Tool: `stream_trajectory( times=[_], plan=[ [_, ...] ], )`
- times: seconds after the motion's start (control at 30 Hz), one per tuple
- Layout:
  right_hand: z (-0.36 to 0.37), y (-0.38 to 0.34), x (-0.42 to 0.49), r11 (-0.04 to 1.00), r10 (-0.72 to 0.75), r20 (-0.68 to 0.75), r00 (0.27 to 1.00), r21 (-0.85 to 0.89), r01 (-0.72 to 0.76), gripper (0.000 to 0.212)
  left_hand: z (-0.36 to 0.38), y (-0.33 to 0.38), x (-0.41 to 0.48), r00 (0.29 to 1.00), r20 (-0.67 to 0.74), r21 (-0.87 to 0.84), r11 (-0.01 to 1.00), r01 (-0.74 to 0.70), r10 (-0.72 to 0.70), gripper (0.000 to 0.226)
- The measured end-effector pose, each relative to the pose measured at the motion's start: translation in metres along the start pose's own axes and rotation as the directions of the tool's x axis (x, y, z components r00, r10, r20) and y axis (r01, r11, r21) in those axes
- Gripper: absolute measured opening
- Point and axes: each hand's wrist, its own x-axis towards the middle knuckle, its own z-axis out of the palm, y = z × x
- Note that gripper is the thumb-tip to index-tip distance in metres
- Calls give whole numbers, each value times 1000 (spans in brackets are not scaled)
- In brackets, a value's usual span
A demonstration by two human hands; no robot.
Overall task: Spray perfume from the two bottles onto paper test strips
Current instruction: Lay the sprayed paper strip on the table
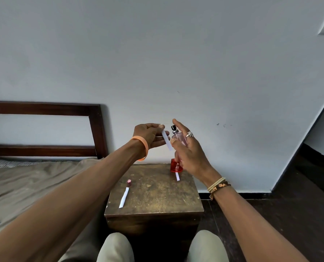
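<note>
My left hand (149,136) is raised above the small wooden table (157,197) and pinches a white paper test strip (166,141) that hangs down from its fingertips. Just right of it, my right hand (189,148) holds a pale pink perfume bottle (180,138) with a black spray nozzle, uncapped, close to the strip. A red perfume bottle (175,166) stands at the table's far edge, partly behind my right hand. One strip (177,176) lies in front of the red bottle, another strip (124,199) lies at the table's left. A small pink cap (129,182) stands near it.
A bed (25,182) with a beige cover and a dark wooden headboard (98,129) touches the table's left side. A white wall is close behind the table. Dark floor (289,214) lies to the right. My knees (157,248) are in front of the table.
</note>
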Motion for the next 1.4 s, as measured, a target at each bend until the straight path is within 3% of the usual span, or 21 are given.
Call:
stream_trajectory(
  times=[0.07, 0.2, 0.33, 0.47, 0.57, 0.67, 0.77, 0.9, 1.07, 1.23, 1.4],
  plan=[
    [3, 10, 1, 948, -111, -13, 994, -302, 102, 59, -1, 0, 3, 1000, -5, 13, 1000, -7, 7, 5],
    [9, 21, 0, 743, -211, -68, 975, -659, 115, 54, -2, 1, 8, 1000, -19, 42, 999, -6, 7, 7],
    [12, 19, -1, 554, -330, -123, 936, -828, 87, 51, -4, 1, 12, 999, -43, 62, 998, 1, 2, 5],
    [14, 18, 3, 406, -357, -55, 932, -908, 102, 47, -4, -2, 13, 999, -54, 65, 998, 6, -2, 7],
    [16, 17, 5, 438, -219, -41, 975, -897, 61, 45, -3, -3, 12, 999, -53, 70, 997, 12, -9, 9],
    [19, 20, 3, 501, -234, -66, 970, -863, 62, 46, -3, -4, 10, 999, -42, 69, 997, 20, -18, 9],
    [19, 22, 4, 476, -270, -61, 961, -876, 78, 46, -3, -6, 11, 999, -44, 77, 997, 14, -11, 10],
    [19, 17, 6, 456, -198, -49, 979, -889, 48, 45, -3, -6, 11, 999, -51, 72, 997, 11, -7, 11],
    [23, 20, 6, 459, -251, -49, 967, -885, 75, 47, -6, -4, 11, 999, -54, 67, 998, 4, 0, 9],
    [26, 21, 5, 390, -151, -15, 988, -920, 46, 52, -8, -6, 12, 998, -58, 77, 997, -1, 5, 6],
    [28, 25, 4, 386, -189, -35, 981, -921, 42, 48, -10, -8, 12, 997, -73, 88, 996, 11, -4, 3]
  ],
)
